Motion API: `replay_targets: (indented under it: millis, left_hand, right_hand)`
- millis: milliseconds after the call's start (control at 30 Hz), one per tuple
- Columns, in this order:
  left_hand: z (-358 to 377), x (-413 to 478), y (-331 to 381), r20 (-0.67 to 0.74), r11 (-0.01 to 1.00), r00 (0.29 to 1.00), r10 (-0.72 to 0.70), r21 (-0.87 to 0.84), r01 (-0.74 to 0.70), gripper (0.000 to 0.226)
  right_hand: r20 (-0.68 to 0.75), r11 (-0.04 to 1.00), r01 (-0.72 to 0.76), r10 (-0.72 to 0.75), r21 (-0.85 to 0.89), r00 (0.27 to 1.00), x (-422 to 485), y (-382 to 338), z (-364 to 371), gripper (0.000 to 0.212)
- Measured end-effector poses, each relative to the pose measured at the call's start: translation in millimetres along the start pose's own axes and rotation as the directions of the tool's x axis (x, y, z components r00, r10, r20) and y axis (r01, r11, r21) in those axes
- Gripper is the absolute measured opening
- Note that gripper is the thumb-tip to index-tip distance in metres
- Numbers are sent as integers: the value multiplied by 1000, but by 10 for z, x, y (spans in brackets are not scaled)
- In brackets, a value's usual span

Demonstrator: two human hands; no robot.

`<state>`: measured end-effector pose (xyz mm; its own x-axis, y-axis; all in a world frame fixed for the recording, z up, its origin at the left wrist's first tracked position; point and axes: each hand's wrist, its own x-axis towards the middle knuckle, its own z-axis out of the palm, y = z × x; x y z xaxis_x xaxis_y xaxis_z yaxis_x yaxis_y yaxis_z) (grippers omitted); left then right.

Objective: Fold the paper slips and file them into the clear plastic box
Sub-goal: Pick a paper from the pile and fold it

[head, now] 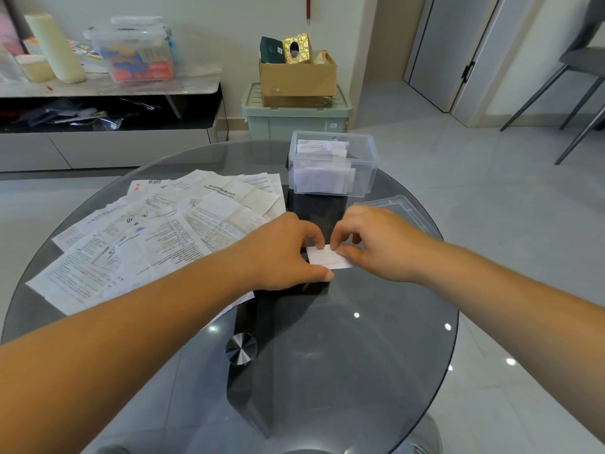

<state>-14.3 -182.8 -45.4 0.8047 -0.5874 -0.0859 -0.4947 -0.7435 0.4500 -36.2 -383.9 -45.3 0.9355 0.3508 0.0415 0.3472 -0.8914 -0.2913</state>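
Both left hand (pixel 281 252) and right hand (pixel 384 245) pinch the slip (pixel 327 259) edges.

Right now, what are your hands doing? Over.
Left hand and right hand pinch folded slip. Clear box open, slips inside. Nothing between slip and box; unfolded papers lie left.

Folded slip (pixel 330 259): small white rectangle, blank side up, with one crease line along its length. It sits low at the counter (pixel 327 371) in front of me; whether it rests flat, I cannot tell. My left hand (pixel 281 250) and right hand (pixel 379 240) pinch it at its edges.

Unfolded paper slips (pixel 157 231): creased printed sheets, fanned and overlapping, flat on the counter to the left.

Clear plastic box (pixel 334 188): rectangular, upright, open-topped, beyond the folded slip. Filed white papers (pixel 322 149) stand inside. Its lid (pixel 397 206) lies flat on the counter, just right of the box and nearer me.
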Motion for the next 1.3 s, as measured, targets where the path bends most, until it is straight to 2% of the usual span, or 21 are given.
replay_targets:
  millis: [100, 200, 367, 467, 600, 800, 1067, 1167, 1300]
  left_hand:
    - [34, 11, -21, -58, 1000, 998, -4, -15, 3, 40]
    - [36, 19, -14, -104, 1000, 994, 16, 7, -15, 31]
    - [44, 13, 12, -126, 996, 989, 78, 42, -73, 19]
    - [65, 6, 11, -149, 993, 983, 104, 68, -95, 15]
    - [110, -39, -8, -179, 983, 971, 158, 124, -137, 17]
    - [89, -112, -32, -241, 989, 966, 90, -93, -116, 35]
    - [36, -184, -37, -228, 986, 973, 31, -152, -67, 53]
    - [-9, -228, -37, -224, 987, 975, 6, -158, -42, 52]
    - [-181, -392, -108, -265, 988, 963, -41, -152, 0, 37]
  right_hand:
    - [21, 999, 32, -31, -40, 999, -44, 14, -13, 15]
    - [68, 998, 39, -35, -57, 997, -79, 3, -44, 30]
    - [22, 998, 50, -51, 34, 998, -92, 8, -28, 6]
    - [10, 998, 47, -47, 36, 999, -111, 18, -9, 6]
    - [-22, 994, 93, -95, -54, 995, -128, 13, 34, 3]
    - [-116, 987, 107, -94, 116, 989, -156, 29, 44, 14]
    - [-136, 980, 84, -59, 183, 989, -190, 1, -10, 17]
    - [-142, 979, 72, -45, 191, 989, -203, -24, -31, 17]
    - [-171, 981, 74, -42, 182, 984, -199, -94, -97, 15]
